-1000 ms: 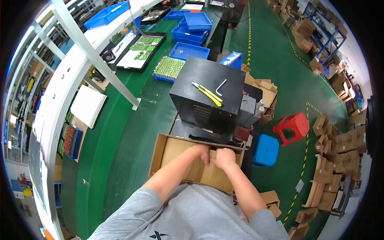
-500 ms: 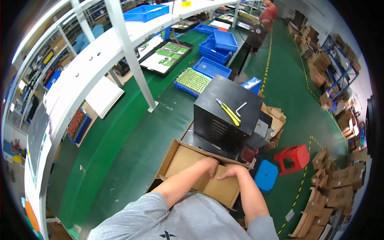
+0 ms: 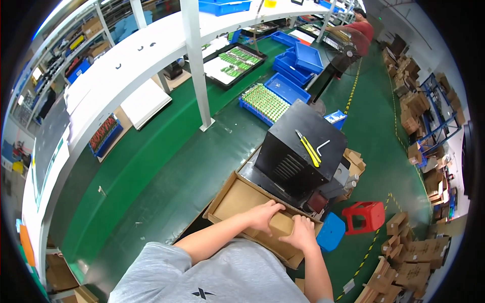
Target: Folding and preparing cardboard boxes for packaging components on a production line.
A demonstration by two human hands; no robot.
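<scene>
Left hand [image 3: 262, 216] and right hand [image 3: 301, 233] are reaching into an open cardboard box [image 3: 242, 198], standing apart with a brown cardboard piece [image 3: 281, 224] lying between them. From the left, the box's left end is showing bare cardboard; the left hand is bending its fingers toward the far edge, beside the piece; the piece is sitting nearer the right end; the right hand is arching over its right side, thumb away from the fingers. Both are apparently touching it, though I cannot tell whether they are gripping. Compared with half a second ago, the gap between the hands is looking wider and the piece is showing more plainly, so the handling is now centring on it. Beyond the box's far edge a black cabinet [image 3: 289, 146] is standing, a yellow utility knife [image 3: 309, 151] pointing its handle toward the top's near corner, a hex key [image 3: 323, 145] lying to the right. Past the box's right edge a blue stool [image 3: 331, 232] is standing, then a red stool [image 3: 375, 214].
</scene>
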